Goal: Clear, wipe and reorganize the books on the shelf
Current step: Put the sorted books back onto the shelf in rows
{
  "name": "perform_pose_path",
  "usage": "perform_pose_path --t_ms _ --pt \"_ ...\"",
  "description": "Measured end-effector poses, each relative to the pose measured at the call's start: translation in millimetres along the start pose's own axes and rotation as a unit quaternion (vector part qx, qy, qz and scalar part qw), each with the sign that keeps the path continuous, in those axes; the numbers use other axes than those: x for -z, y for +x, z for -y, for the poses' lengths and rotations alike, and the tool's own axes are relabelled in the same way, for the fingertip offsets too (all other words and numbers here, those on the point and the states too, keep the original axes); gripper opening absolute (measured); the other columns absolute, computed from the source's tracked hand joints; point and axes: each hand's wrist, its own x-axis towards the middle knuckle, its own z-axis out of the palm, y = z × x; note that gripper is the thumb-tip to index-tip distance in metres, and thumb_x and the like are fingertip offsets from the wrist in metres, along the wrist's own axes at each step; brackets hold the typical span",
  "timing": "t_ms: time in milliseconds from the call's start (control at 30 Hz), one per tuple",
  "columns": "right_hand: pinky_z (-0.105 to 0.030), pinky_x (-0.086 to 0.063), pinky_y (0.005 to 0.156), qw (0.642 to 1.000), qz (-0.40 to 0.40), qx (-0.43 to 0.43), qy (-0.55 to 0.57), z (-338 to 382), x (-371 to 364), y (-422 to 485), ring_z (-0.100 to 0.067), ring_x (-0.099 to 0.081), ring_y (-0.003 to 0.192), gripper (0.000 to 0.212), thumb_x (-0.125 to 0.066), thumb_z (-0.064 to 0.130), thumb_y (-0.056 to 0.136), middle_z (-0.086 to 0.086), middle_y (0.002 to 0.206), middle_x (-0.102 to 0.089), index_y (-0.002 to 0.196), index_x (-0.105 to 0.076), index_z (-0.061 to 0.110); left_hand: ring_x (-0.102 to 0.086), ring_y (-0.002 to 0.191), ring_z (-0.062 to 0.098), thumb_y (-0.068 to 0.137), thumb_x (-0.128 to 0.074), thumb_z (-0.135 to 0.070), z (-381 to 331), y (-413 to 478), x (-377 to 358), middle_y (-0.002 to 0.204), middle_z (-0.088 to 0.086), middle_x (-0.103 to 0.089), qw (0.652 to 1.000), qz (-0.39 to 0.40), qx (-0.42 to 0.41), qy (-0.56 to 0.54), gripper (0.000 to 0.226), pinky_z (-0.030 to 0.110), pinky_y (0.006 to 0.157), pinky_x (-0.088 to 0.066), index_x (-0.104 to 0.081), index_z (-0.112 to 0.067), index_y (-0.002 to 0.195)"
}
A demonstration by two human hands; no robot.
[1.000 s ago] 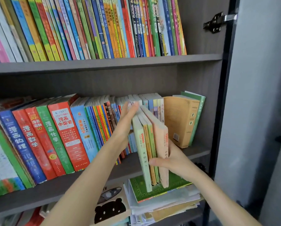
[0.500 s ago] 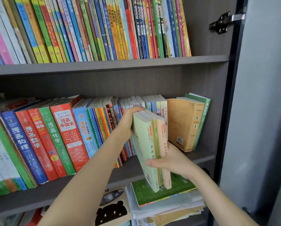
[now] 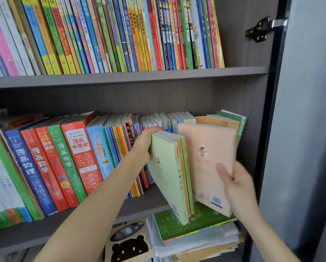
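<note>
My left hand (image 3: 142, 146) grips the top corner of a small bundle of thin books (image 3: 170, 174) with a pale green cover, pulled out in front of the middle shelf (image 3: 150, 197). My right hand (image 3: 234, 186) holds a peach-coloured book (image 3: 205, 163) by its right edge, thumb on the cover, tilted and apart from the bundle. Both stand over a green-bordered book (image 3: 201, 222) topping a flat stack below. A row of upright books (image 3: 79, 157) fills the middle shelf to the left.
A tan book (image 3: 217, 121) and a green one (image 3: 240, 125) lean at the shelf's right end. The upper shelf (image 3: 120, 76) is packed with thin colourful books. A bear-patterned book (image 3: 130, 246) lies lower left of the stack. The dark cabinet door edge (image 3: 271, 129) runs down the right.
My right hand has drawn the peach book off the bundle to the right and turned its cover toward me. The left hand keeps hold of the remaining green bundle.
</note>
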Motion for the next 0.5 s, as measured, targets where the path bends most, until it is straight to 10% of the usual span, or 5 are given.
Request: perform_pose_path --t_ms 100,267,500 --pt "-0.017 -0.053 0.066 0.975 -0.107 0.003 0.197 17.7 35.0 -0.8 -0.003 -0.067 0.077 0.012 -0.061 0.028 0.081 0.014 0.084 -0.073 0.086 -0.066 0.018 -0.061 0.056 0.018 0.083 -0.064 -0.027 0.4 3.2 -4.2 0.065 0.003 -0.066 1.0 -0.011 0.006 -0.003 0.015 0.026 0.061 -0.046 -0.061 -0.015 0.075" --pt "-0.028 -0.059 0.068 0.937 -0.064 -0.026 0.342 49.2 68.7 -1.1 -0.012 -0.07 0.092 0.034 -0.044 0.017 0.093 0.006 0.1 -0.074 0.088 -0.077 0.023 -0.061 0.059 0.018 0.08 -0.066 -0.031 -3.0 7.6 -15.5 0.067 0.004 -0.068 1.0 -0.023 0.017 0.003 0.025 0.026 0.061 -0.047 -0.064 -0.014 0.097" --pt "-0.017 -0.053 0.071 0.995 -0.013 0.048 0.09 32.6 16.1 -12.3 -0.002 -0.067 0.089 0.014 -0.071 0.03 0.081 0.011 0.099 -0.07 0.095 -0.067 0.028 -0.067 0.072 0.023 0.082 -0.066 -0.036 -4.1 13.7 -27.8 0.091 0.009 -0.072 1.0 -0.013 0.017 0.022 0.055 0.029 0.064 -0.053 -0.053 -0.009 0.127"
